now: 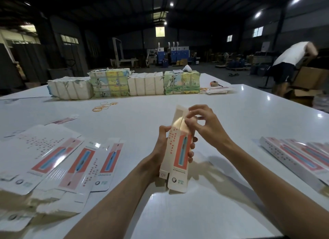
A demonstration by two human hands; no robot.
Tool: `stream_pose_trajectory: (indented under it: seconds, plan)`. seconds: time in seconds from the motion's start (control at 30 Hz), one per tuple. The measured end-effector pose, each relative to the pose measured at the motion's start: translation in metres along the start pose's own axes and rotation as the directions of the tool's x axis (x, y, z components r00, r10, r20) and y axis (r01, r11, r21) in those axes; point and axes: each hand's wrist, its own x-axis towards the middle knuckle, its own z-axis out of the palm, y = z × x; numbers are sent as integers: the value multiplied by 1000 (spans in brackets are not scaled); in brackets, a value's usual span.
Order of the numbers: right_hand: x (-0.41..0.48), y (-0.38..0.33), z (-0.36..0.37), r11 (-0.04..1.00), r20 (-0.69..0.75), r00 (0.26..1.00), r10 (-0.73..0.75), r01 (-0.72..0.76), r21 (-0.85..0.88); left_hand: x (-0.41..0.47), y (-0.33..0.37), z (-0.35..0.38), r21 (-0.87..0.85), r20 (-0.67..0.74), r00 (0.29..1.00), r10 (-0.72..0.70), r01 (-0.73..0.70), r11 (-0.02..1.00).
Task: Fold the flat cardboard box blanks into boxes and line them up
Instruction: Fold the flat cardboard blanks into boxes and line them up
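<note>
A: What has the left grip [161,149] got?

B: It is wrapped round the middle of the box [179,155]. The thumb lies on the left face and the fingertips [193,146] show round the right edge.

A: And the right grip [204,125]?

B: It is curled in at the upper end of the same box. Thumb and forefinger pinch at the end flaps, just under the tall top flap [181,112], which stands up open.

A: How does the box sit?

B: It is on end, leaning a little, in front of the person at the middle of the bench [231,105]. The red and blue printed face is towards the camera. The lower end is close over the bench top, but I cannot tell whether it touches.

A: What lies around it?

B: On the left is a loose, overlapping heap of flat blanks [53,158] with the same print. On the right, near the bench edge, folded boxes [299,155] lie side by side in a row. Further out, yellow rubber bands [104,106] are scattered on the bench. Beyond them, strapped bundles [122,84] stand in a line along the far side.

A: Anything off the bench?

B: A person [292,60] bends over brown cartons [309,78] at the far right of a dim hall.
</note>
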Motion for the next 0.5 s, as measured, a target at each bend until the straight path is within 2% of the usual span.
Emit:
stream_pose_trajectory:
  seconds: [0.1,0.3,0.5]
  plan:
    - [1,-3,-7,988,70,994,86,-94,119,1,1,3,-14,63,998,-25,26,1000]
    - [3,-5,-13,968,124,977,174,-193,158,2,0,0,-19,125,990,-64,67,998]
    - [0,-9,-20,925,103,981,163,-188,330,-2,8,9,-45,199,976,-91,102,994]
